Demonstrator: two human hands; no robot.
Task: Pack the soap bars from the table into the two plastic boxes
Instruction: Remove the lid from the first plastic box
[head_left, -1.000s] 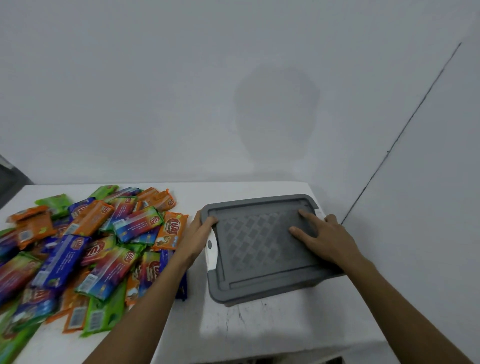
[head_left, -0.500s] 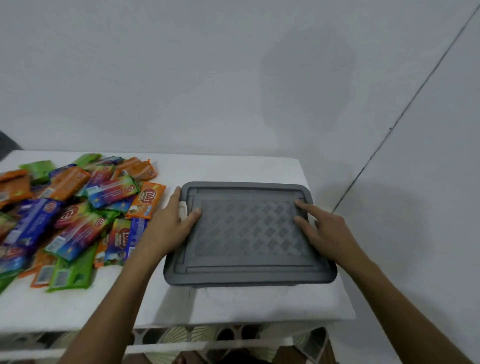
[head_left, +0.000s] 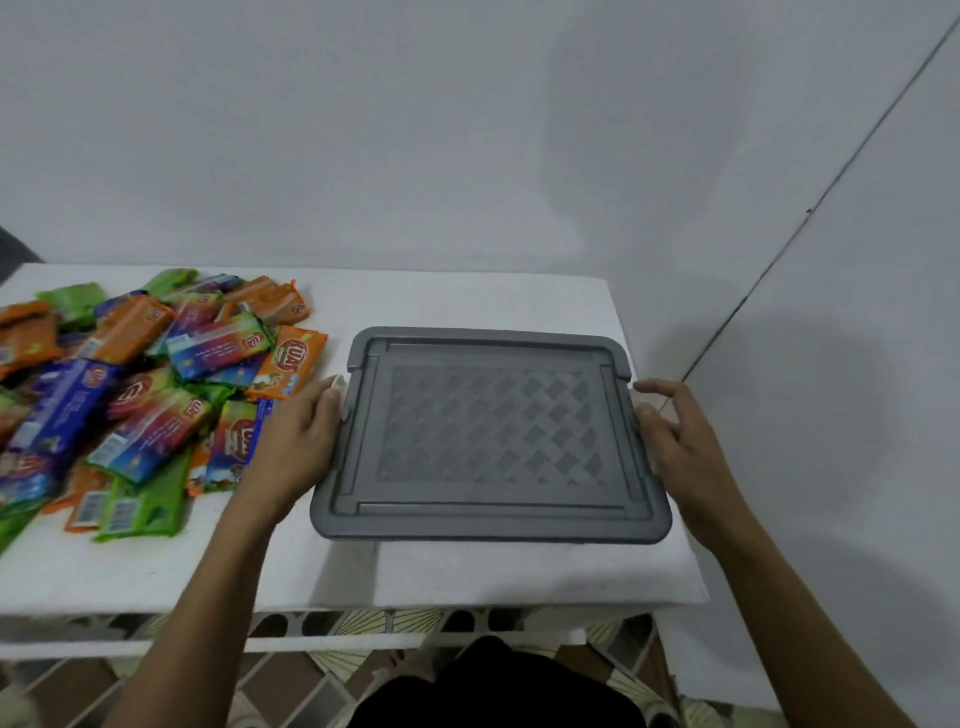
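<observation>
A plastic box with a grey patterned lid (head_left: 491, 431) sits shut on the right half of the white table (head_left: 291, 566). My left hand (head_left: 291, 447) is against the box's left side, its fingers curled down over the white latch (head_left: 338, 383) there. At the box's right edge, my right hand (head_left: 680, 441) touches the side with its thumb, and its fingers are spread and loosely bent. A heap of several wrapped soap bars (head_left: 135, 400) in orange, green, blue and purple lies on the table's left half. Only one box shows.
A white wall stands right behind the table, and a second wall closes in on the right past the table's edge. The table's front edge runs just below the box. Patterned floor tiles (head_left: 322, 680) show beneath it.
Both hands slid off the top of the lid to the box's left and right sides. The view tilted down, and the box now sits square to the table edge.
</observation>
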